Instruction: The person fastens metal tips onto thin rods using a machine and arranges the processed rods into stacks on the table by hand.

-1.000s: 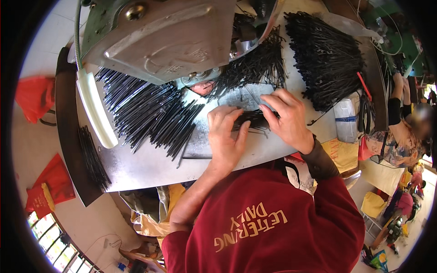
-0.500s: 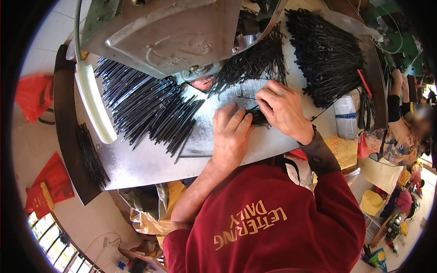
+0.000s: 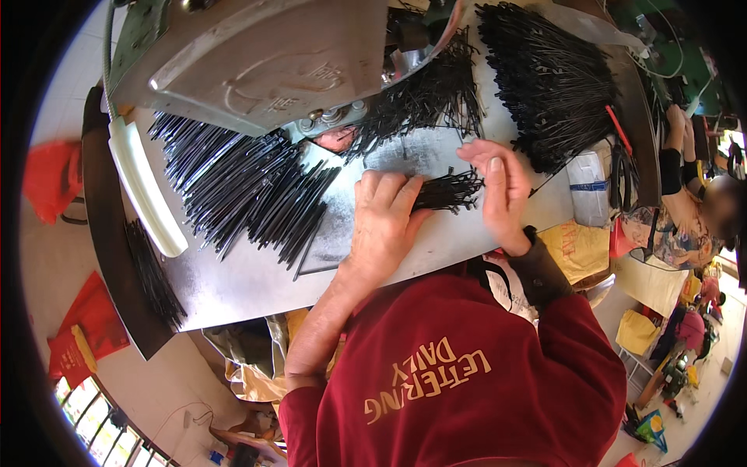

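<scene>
My left hand (image 3: 380, 214) is closed around a bundle of thin black strips (image 3: 453, 191) just above the metal table. The bundle's loose ends stick out to the right, and the rest is hidden under my fingers. Beside those ends, my right hand (image 3: 504, 187) is open, its fingers stretched and slightly curved, with nothing seen in it. Left of my left hand, a large pile of straight black strips (image 3: 241, 187) lies fanned out. Behind the bundle is a tangled heap of similar strips (image 3: 436, 101), partly hidden by the machine.
A heavy grey machine head (image 3: 257, 66) overhangs the metal table (image 3: 233, 292). A lit lamp (image 3: 144, 187) hangs at left. Another big black pile (image 3: 541, 86) lies at right, near a wrapped white package (image 3: 589, 187). Another person's arm (image 3: 674, 152) shows at far right.
My right hand has let go of a thin strip it was pinching, opened and moved right. The bundle's ends now show. My left hand keeps its grip. The whole view has shifted slightly.
</scene>
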A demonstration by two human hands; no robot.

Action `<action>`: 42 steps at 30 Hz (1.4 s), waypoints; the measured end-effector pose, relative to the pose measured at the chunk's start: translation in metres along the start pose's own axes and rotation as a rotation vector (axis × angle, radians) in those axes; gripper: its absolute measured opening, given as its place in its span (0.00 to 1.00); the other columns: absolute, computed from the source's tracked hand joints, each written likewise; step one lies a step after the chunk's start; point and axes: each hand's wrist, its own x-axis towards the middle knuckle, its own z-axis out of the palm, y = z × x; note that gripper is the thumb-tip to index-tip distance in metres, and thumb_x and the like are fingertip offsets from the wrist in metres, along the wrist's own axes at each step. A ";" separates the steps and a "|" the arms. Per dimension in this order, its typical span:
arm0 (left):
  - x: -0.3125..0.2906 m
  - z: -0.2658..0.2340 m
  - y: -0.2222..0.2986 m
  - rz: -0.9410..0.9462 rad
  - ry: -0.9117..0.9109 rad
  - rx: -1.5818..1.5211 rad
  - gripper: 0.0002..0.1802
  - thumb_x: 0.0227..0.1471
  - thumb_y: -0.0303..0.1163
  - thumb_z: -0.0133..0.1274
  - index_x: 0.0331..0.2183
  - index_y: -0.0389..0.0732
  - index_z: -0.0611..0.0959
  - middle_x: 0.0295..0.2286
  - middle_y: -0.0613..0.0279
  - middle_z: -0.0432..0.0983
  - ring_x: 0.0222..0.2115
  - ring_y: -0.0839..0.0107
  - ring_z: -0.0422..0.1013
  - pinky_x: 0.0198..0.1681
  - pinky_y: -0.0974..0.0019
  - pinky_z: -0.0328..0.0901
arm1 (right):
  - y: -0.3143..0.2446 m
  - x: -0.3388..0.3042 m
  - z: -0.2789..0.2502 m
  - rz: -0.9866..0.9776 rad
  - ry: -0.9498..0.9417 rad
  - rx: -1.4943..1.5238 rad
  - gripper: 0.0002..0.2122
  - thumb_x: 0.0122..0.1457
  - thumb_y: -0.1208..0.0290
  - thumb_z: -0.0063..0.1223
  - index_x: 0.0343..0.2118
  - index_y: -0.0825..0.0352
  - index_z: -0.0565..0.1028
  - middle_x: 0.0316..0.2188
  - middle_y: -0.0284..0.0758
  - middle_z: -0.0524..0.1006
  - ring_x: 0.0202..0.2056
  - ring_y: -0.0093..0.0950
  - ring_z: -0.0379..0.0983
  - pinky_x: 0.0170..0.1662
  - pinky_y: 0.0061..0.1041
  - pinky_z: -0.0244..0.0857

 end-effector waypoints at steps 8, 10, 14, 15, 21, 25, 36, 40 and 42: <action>0.003 0.000 -0.005 0.050 -0.001 0.052 0.21 0.32 0.31 0.68 0.34 0.39 0.83 0.32 0.60 0.69 0.35 0.60 0.64 0.39 0.57 0.59 | -0.010 0.015 0.005 -0.024 0.088 -0.169 0.10 0.63 0.77 0.44 0.45 0.72 0.73 0.35 0.38 0.77 0.35 0.24 0.74 0.39 0.23 0.68; 0.003 0.000 -0.006 0.057 -0.009 0.051 0.20 0.31 0.31 0.68 0.33 0.40 0.83 0.31 0.61 0.70 0.35 0.60 0.64 0.39 0.57 0.58 | -0.017 0.026 -0.006 -0.081 -0.015 -0.384 0.09 0.61 0.80 0.45 0.43 0.71 0.75 0.34 0.37 0.76 0.32 0.22 0.73 0.36 0.22 0.68; 0.004 -0.002 -0.006 0.098 -0.016 0.067 0.18 0.31 0.31 0.67 0.32 0.41 0.84 0.30 0.64 0.70 0.35 0.61 0.64 0.38 0.57 0.58 | -0.018 0.035 -0.016 -0.266 -0.221 -0.697 0.11 0.52 0.87 0.51 0.38 0.69 0.78 0.32 0.35 0.74 0.26 0.23 0.71 0.30 0.22 0.66; 0.004 -0.003 -0.007 0.118 -0.020 0.073 0.18 0.31 0.31 0.67 0.31 0.42 0.84 0.30 0.64 0.70 0.35 0.62 0.65 0.38 0.57 0.58 | -0.017 0.037 -0.020 -0.390 -0.315 -0.796 0.13 0.50 0.87 0.52 0.38 0.69 0.78 0.33 0.35 0.74 0.26 0.26 0.72 0.30 0.22 0.66; -0.001 -0.009 -0.006 0.145 -0.060 0.027 0.18 0.30 0.30 0.67 0.31 0.41 0.84 0.30 0.64 0.71 0.36 0.61 0.65 0.40 0.57 0.59 | -0.019 0.042 -0.022 -0.469 -0.450 -1.007 0.04 0.46 0.80 0.54 0.25 0.65 0.74 0.28 0.32 0.69 0.32 0.30 0.70 0.28 0.28 0.67; -0.003 -0.008 -0.003 0.139 -0.063 0.036 0.17 0.31 0.30 0.67 0.31 0.41 0.84 0.31 0.63 0.71 0.36 0.60 0.65 0.40 0.57 0.59 | -0.012 0.036 -0.002 -0.449 -0.465 -1.076 0.05 0.45 0.77 0.59 0.25 0.65 0.74 0.27 0.32 0.69 0.31 0.31 0.69 0.29 0.28 0.66; -0.003 -0.006 -0.001 0.189 -0.012 0.149 0.19 0.30 0.30 0.65 0.32 0.39 0.82 0.38 0.62 0.76 0.41 0.59 0.67 0.43 0.54 0.59 | -0.023 0.030 -0.009 -0.097 -0.192 -0.623 0.05 0.53 0.83 0.54 0.33 0.69 0.77 0.25 0.36 0.74 0.22 0.23 0.71 0.25 0.21 0.65; -0.003 -0.005 -0.001 0.208 -0.008 0.119 0.19 0.30 0.29 0.65 0.31 0.36 0.82 0.37 0.62 0.77 0.39 0.60 0.68 0.42 0.56 0.61 | -0.015 0.032 -0.014 -0.170 -0.104 -0.762 0.07 0.52 0.84 0.55 0.33 0.68 0.78 0.24 0.35 0.74 0.20 0.23 0.71 0.23 0.21 0.64; -0.003 -0.005 0.001 0.219 -0.004 0.124 0.19 0.31 0.29 0.65 0.31 0.36 0.82 0.36 0.61 0.77 0.39 0.60 0.68 0.42 0.57 0.61 | -0.017 0.037 -0.011 -0.187 -0.138 -0.770 0.07 0.51 0.85 0.56 0.33 0.68 0.78 0.24 0.34 0.73 0.20 0.25 0.71 0.24 0.21 0.65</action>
